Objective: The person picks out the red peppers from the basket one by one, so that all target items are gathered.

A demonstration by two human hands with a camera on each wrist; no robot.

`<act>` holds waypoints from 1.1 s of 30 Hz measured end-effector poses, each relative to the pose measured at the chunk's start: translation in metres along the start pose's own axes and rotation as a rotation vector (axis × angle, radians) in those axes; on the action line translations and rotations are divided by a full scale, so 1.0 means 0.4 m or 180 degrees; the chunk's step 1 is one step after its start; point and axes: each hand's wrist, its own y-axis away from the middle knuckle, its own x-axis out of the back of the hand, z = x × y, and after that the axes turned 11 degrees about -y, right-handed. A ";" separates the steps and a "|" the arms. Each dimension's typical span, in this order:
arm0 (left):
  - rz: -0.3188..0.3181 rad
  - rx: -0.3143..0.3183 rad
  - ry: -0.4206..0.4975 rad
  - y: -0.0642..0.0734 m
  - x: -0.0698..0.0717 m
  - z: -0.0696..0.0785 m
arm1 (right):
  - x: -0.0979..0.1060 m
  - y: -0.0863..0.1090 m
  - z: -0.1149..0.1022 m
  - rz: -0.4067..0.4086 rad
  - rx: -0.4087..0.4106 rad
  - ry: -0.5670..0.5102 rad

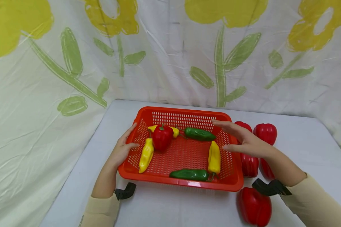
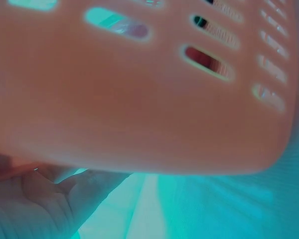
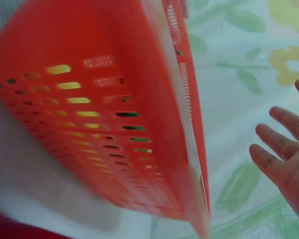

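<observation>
A red plastic basket (image 1: 182, 186) with slotted walls stands on the table. Inside lie a red bell pepper (image 1: 162, 137), two green peppers (image 1: 189, 174) and three long yellow peppers (image 1: 146, 156). My left hand (image 1: 122, 149) is at the basket's left rim, its thumb reaching over the edge and its fingers extended along the outside. In the left wrist view, the basket wall (image 2: 114, 109) hides most of those fingers. Over the basket's right side, my right hand (image 1: 248, 143) is spread, holding nothing; the right wrist view shows its fingers (image 3: 284, 144) straight and apart from the rim.
Several red bell peppers (image 1: 265, 133) lie on the table right of the basket. Another red bell pepper (image 1: 255, 206) sits nearer the front, below my right wrist. A white cloth covers the table (image 1: 170, 208), and a flower-printed curtain (image 1: 164, 69) hangs behind it.
</observation>
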 end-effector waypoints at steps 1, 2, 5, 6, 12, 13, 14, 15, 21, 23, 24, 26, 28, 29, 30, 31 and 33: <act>-0.0001 -0.0002 0.0006 0.000 0.000 0.000 | 0.000 -0.008 -0.001 -0.0013 -0.0041 0.0024; -0.0004 0.0006 0.0007 0.001 0.000 0.001 | 0.000 -0.015 -0.001 -0.0028 -0.0080 0.0049; -0.0008 0.0013 0.0007 0.001 0.000 0.001 | -0.003 -0.032 -0.001 -0.0050 -0.0232 0.0154; -0.0010 0.0009 0.0004 0.001 0.000 0.002 | -0.004 -0.038 0.000 -0.0063 -0.0269 0.0191; 0.0007 -0.0004 -0.0014 0.001 0.001 0.002 | -0.005 -0.080 0.003 -0.0136 -0.0246 0.0325; 0.0005 0.0002 -0.0010 0.001 0.001 0.003 | -0.004 -0.088 0.002 -0.0141 -0.0227 0.0332; 0.0004 0.0003 -0.0010 0.001 0.001 0.003 | -0.004 -0.095 0.000 -0.0149 -0.0210 0.0329; 0.0003 0.0003 -0.0009 0.001 0.001 0.003 | -0.003 -0.102 -0.002 -0.0155 -0.0213 0.0320; -0.0005 0.0005 0.0007 0.001 0.002 0.005 | -0.007 -0.140 -0.015 -0.0261 -0.0369 0.0344; -0.0003 -0.0011 0.0001 0.001 0.002 0.004 | -0.010 -0.153 -0.018 -0.0306 -0.0399 0.0362; -0.0003 -0.0016 -0.0001 0.000 0.002 0.004 | -0.013 -0.159 -0.018 -0.0330 -0.0404 0.0365; -0.0001 -0.0030 -0.0014 -0.001 0.002 0.003 | -0.018 -0.171 -0.019 -0.0395 -0.0412 0.0359; -0.0001 -0.0041 -0.0022 -0.002 0.002 0.002 | -0.024 -0.183 -0.019 -0.0479 -0.0409 0.0364; -0.0004 -0.0041 -0.0023 -0.002 0.001 0.001 | -0.026 -0.189 -0.017 -0.0525 -0.0393 0.0381; -0.0008 -0.0041 -0.0021 -0.002 0.002 0.001 | -0.029 -0.195 -0.017 -0.0569 -0.0369 0.0397; -0.0007 -0.0041 -0.0029 -0.003 0.002 0.000 | -0.032 -0.202 -0.016 -0.0612 -0.0337 0.0414; -0.0005 -0.0040 -0.0037 -0.003 0.003 -0.001 | -0.037 -0.217 -0.014 -0.0690 -0.0264 0.0450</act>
